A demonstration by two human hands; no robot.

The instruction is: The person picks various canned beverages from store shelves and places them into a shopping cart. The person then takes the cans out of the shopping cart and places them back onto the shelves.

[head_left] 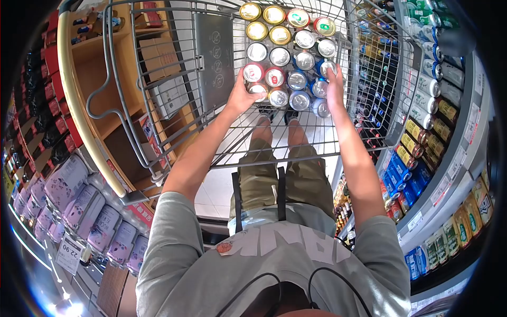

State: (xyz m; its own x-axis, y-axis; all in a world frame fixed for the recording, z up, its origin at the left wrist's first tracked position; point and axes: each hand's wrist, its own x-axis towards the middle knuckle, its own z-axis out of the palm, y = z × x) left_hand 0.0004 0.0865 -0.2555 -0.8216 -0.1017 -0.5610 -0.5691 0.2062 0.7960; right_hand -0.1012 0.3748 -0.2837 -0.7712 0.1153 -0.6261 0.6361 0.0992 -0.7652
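Note:
Rows of upright drink cans (280, 56) stand close together in a wire shopping cart (211, 153), with gold, red, silver and blue tops. My left hand (245, 94) is at the near left corner of the block, thumb and fingers spread against a red-topped can (254, 73) and the silver-topped one nearer me. On the right side, my right hand (334, 84) rests along the outer blue cans (319, 88), its fingertips over the top of a can. Both hands press the block from its sides; the undersides of the fingers are partly hidden.
The cart's yellowish handle (71, 79) curves down the left, beside a grey panel (215, 58). Shelves of cans (422, 116) line the right. Wooden shelving (113, 47) and purple packs (84, 203) stand at the left.

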